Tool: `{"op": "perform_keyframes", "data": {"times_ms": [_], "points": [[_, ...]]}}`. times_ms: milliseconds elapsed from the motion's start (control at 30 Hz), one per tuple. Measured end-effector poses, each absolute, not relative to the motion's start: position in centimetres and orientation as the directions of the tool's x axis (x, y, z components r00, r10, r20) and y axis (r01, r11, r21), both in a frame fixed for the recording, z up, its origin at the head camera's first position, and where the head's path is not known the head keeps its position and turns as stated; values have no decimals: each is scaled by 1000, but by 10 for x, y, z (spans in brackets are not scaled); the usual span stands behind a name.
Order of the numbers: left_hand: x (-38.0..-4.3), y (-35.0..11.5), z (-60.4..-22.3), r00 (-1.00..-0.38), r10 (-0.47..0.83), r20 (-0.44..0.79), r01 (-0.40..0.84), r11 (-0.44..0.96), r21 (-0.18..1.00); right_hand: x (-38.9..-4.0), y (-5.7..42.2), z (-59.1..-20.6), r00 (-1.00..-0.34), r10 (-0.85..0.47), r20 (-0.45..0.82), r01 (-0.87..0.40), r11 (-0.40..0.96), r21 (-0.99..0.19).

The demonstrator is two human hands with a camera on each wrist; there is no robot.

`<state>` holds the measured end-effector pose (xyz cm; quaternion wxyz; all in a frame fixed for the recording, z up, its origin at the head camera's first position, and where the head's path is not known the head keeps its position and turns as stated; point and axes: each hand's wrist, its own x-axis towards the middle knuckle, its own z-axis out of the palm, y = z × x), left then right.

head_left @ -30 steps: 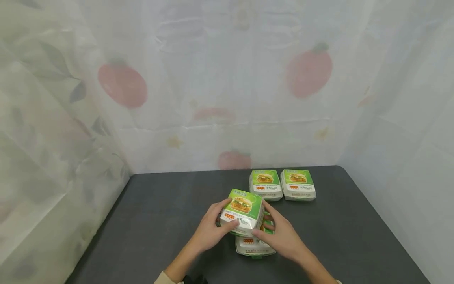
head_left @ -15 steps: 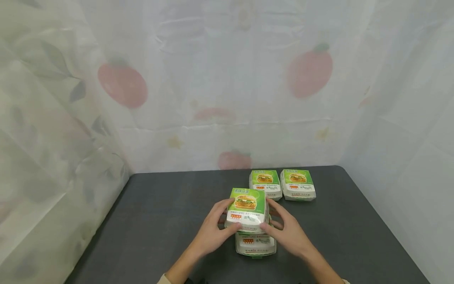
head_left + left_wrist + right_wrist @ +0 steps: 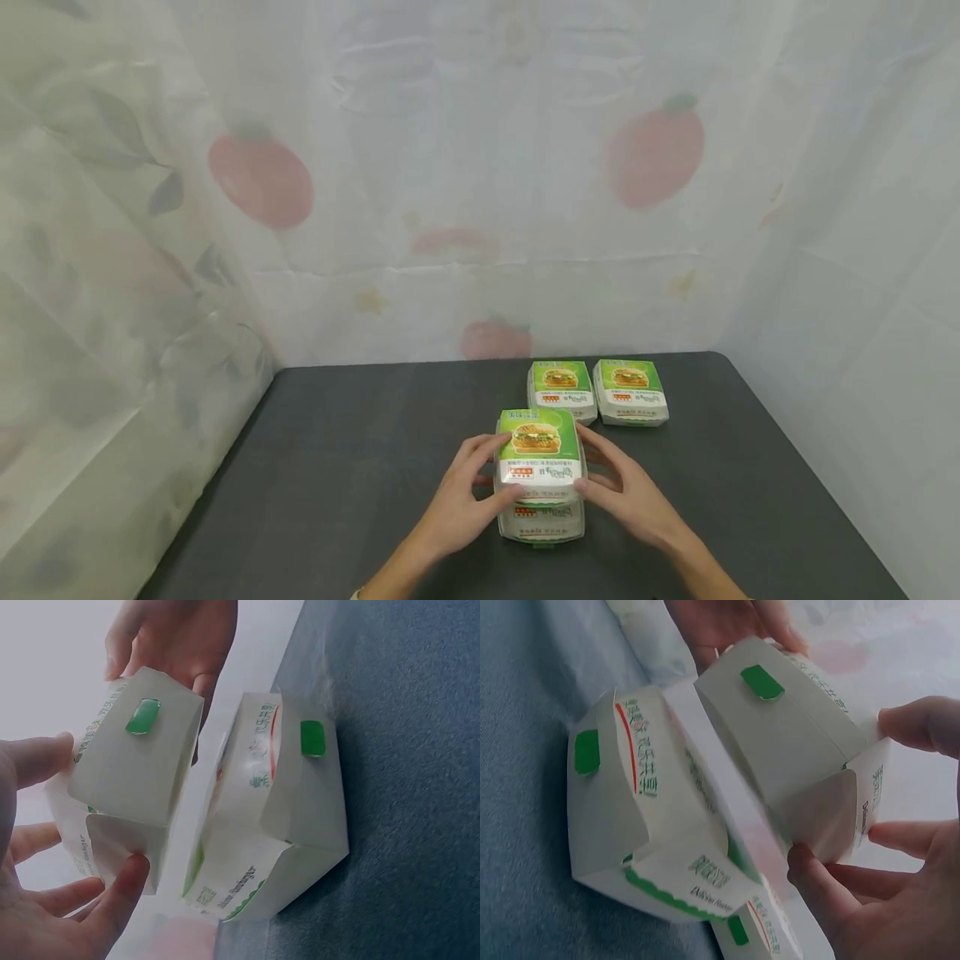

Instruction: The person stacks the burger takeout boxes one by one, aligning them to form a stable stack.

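Both hands hold one burger box [image 3: 538, 457], a white and green carton with a printed burger on its lid. My left hand [image 3: 461, 504] grips its left side, thumb at the front corner, and my right hand [image 3: 637, 500] grips the right side likewise. Directly beneath is a second, matching burger box [image 3: 542, 523] on the table, its lid mostly covered in the head view. The left wrist view has a narrow gap between the raised box [image 3: 124, 772] and the lower box [image 3: 240, 802]. Green tabs show on both fronts in the right wrist view.
Two more burger boxes stand side by side at the back of the dark table [image 3: 360, 467]: a left one [image 3: 561, 379] and a right one [image 3: 630, 392]. A pale curtain with fruit prints [image 3: 480, 167] hangs behind the table and along its sides.
The held box has moved right and turned from tilted to straight, now lined up over the lower box. Both hands moved with it, lately a little toward me. The other boxes stayed put.
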<state>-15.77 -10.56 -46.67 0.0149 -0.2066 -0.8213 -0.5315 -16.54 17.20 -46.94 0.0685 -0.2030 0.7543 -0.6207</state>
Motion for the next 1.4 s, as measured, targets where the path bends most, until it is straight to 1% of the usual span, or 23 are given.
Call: {"op": "perform_keyframes", "data": {"times_ms": [333,600,833,1100,1333,1400], "points": [[-154,-103,-475,-915,330,234,349,352,868,-161,177,-479,-899,-425,106,-169,114,-979],[-155,-106,-479,-920,320,226,336,345,876,-160,178,-481,-895,-431,113,-172,102,-980],[-159,-111,-481,-916,337,216,330,331,884,-161,183,-479,-903,-419,95,-172,150,-974],[-166,-106,-478,-907,371,198,331,339,881,-163,190,-475,-908,-402,118,-210,193,-958],[-166,-104,-476,-910,375,180,322,360,876,-168,195,-465,-917,-323,234,-329,280,-902],[-166,-104,-475,-911,373,178,320,362,876,-172,198,-462,-920,-301,250,-344,319,-883]]}}
